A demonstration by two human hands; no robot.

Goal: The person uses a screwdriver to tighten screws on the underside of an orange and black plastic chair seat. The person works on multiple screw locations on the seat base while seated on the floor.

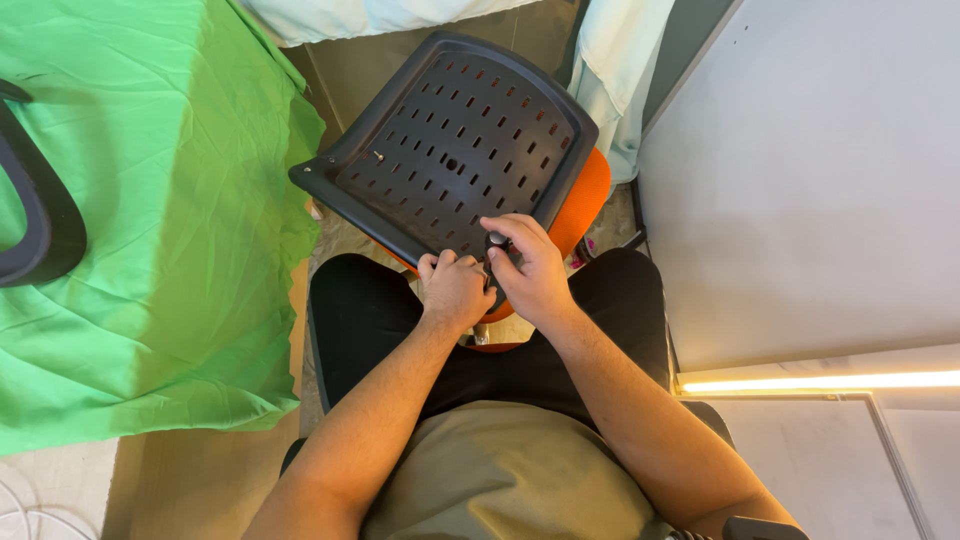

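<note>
**Holding the chair seat plate steady on the lap**

Watching from the head camera: both hands sit at the near edge of the black slotted seat plate (455, 140), which lies tilted over an orange seat cushion (590, 195) and rests against the knees. The left hand (452, 290) is curled closed on the plate's near rim. The right hand (535, 270) is closed around a small dark knob (497, 240), fingers wrapped, thumb on top.

To do this well, I judge the left hand should brace the plate so it does not swing while the right works the knob; keep the knob square to the plate and the wrist in line.

Hard to make out: whether the knob is a screw head, a tool grip or a fitting; the fingers cover most of it. A small screw (379, 155) stands near the plate's left corner. A green cloth (150, 200) covers the bench at left, with a black curved part (40, 215) cut off by the frame edge.
</note>
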